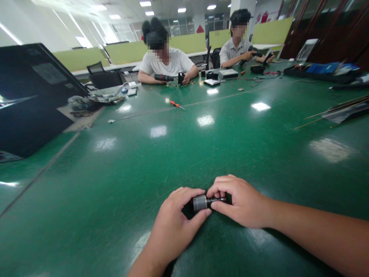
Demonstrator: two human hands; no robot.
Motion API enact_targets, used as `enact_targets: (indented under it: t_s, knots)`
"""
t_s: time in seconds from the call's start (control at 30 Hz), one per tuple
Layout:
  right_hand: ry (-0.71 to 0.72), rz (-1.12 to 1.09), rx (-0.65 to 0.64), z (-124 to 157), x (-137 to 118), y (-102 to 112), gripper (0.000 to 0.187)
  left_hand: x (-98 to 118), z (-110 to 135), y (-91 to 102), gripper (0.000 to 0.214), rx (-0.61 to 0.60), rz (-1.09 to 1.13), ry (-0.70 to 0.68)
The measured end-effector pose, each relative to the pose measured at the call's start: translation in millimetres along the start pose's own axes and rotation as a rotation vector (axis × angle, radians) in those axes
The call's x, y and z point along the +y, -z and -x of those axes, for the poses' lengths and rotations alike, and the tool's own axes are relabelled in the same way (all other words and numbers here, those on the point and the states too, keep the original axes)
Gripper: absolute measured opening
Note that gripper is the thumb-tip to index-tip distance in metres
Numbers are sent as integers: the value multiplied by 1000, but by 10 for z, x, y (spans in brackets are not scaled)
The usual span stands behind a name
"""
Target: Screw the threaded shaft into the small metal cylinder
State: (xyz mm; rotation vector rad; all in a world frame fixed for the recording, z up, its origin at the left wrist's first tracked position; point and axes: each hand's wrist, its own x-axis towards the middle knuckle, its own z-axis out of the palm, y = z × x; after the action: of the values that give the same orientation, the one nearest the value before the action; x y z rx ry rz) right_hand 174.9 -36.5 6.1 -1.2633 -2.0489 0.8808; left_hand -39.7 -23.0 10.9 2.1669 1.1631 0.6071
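A small grey metal cylinder with a thin dark shaft and a spring-like coil (200, 203) lies on its side, low over the green table (138, 161). Its thick end sits between the thumb and fingers of my left hand (175, 219), which is closed around it. From the other side, my right hand (242, 200) pinches the shaft end, thumb below and fingertips above. The shaft points right, into my right palm. Fingers cover part of the piece, so its exact kind stays unclear.
An orange screwdriver (175, 104) lies farther up the table. A large black panel (31, 96) stands at left. Two people sit across the table, handling tools and parts. Thin rods (331, 111) and a black tray with blue items (323, 71) lie at right.
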Motion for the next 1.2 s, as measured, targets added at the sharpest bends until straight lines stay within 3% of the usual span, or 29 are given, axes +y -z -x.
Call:
enact_targets:
  t_s: [1.2]
  knots:
    - [8, 16, -1, -5, 15, 1, 12, 4, -11, -10, 27, 13, 5, -23]
